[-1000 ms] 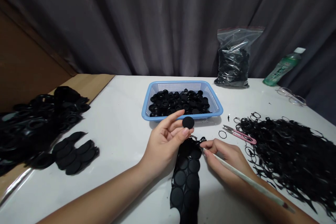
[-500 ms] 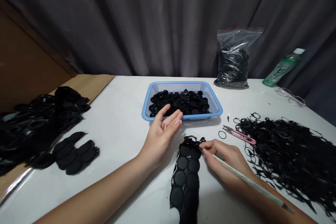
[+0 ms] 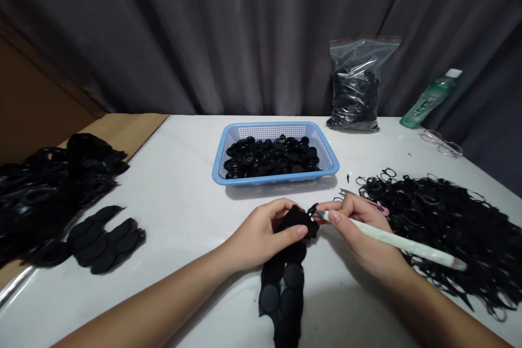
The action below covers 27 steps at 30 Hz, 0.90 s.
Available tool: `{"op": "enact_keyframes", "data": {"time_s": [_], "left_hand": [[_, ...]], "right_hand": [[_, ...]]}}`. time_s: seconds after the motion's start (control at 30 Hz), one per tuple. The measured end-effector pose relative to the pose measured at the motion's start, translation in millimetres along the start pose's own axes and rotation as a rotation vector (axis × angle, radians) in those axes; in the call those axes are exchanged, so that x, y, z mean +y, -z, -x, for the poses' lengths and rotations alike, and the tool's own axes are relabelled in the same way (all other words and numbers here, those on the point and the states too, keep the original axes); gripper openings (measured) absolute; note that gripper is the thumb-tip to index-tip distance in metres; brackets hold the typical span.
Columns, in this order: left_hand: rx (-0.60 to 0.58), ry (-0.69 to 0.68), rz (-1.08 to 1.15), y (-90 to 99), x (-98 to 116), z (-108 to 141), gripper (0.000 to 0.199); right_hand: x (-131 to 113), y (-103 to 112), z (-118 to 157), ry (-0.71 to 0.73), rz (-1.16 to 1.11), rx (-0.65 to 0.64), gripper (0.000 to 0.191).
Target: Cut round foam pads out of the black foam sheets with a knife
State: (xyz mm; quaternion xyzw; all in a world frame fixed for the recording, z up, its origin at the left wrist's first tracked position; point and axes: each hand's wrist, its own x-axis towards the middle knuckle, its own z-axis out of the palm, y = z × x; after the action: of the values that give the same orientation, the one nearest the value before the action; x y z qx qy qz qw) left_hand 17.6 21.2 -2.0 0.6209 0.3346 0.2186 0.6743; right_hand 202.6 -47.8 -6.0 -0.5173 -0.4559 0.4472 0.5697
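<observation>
A black rubber sheet of round caps (image 3: 280, 296) runs from the table's near edge up to my hands. My left hand (image 3: 265, 231) grips its far end, thumb on top and fingers behind, and that end is lifted and bent. In my right hand (image 3: 359, 223) is a pale pen-shaped tool (image 3: 402, 240), its tip against the sheet's right edge, where a small black scrap sticks up. Beyond my hands stands a blue basket (image 3: 277, 178) holding many loose black round caps (image 3: 273, 156).
Right of my right hand lies a heap of thin black ring scraps (image 3: 444, 228), with pink thread snips (image 3: 377, 206) beside it. Black sheets (image 3: 44, 190) are piled at left, a smaller piece (image 3: 106, 239) nearby. A zip bag (image 3: 354, 92), green bottle (image 3: 428, 99) and glasses (image 3: 441, 144) stand behind.
My left hand has come back from the basket's front and taken hold of the sheet's far end, raising it. My right hand keeps the tool, now held flatter. The view has shifted slightly.
</observation>
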Motion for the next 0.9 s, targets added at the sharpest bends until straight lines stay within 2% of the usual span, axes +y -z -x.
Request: {"op": "enact_keyframes", "data": {"time_s": [0.07,0.13,0.27,0.43,0.5,0.73,0.9], "left_hand": [[-0.014,0.032,0.096,-1.4,1,0,0.023],[-0.016,0.063,0.213,-2.2,2,0,0.031],[0.059,0.09,0.312,-3.5,5,1,0.047],[0.212,0.158,0.34,-7.1,7,2,0.04],[0.238,0.166,0.293,-8.2,6,2,0.038],[0.277,0.133,0.247,-8.5,2,-1,0.041],[0.25,0.145,0.25,-8.1,0,-1,0.042]], "right_hand": [[3,1,-3,-0.036,-0.107,0.025,0.029],[4,2,-5,-0.067,-0.196,0.034,0.029],[0,2,-9,-0.14,-0.282,0.036,0.029],[-7,-2,-10,-0.362,-0.391,-0.057,0.034],[-8,-3,-9,-0.405,-0.408,-0.085,0.035],[-6,-2,-8,-0.395,-0.395,-0.049,0.035],[-3,-1,-7,-0.351,-0.357,-0.067,0.033]]}}
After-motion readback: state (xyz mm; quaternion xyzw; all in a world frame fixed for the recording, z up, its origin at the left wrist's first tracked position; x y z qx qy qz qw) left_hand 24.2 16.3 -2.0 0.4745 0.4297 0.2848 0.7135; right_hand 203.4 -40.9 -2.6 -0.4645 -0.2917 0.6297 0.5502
